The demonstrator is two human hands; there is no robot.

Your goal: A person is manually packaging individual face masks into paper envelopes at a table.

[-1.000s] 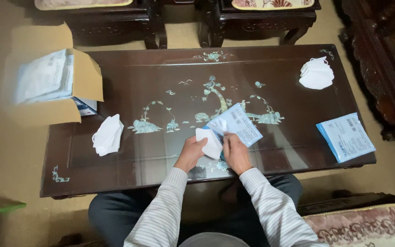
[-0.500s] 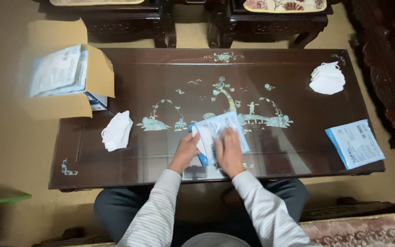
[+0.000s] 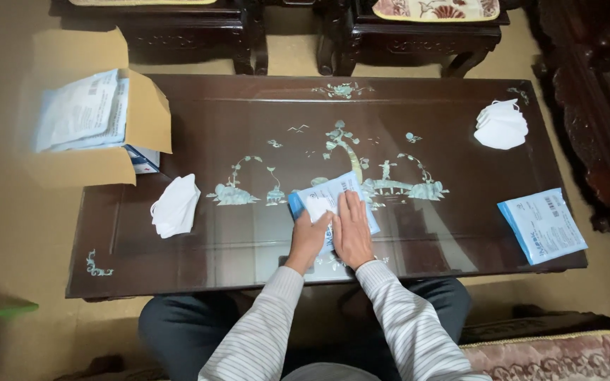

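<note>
While our right hand lies flat and open on the blue-and-white packet, our left hand curls around its edge. Looks like we're pressing it closed on the desk, so next probably calls for setting it aside.

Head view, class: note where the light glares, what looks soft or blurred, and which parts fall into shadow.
Head view: the glossy dark table mirrors pale light near its front edge; the cardboard box at the left looks soft and slightly smeared; both hands, left hand and right hand, and the blue-and-white packet are sharp; the right edge falls into deep shadow.
</note>
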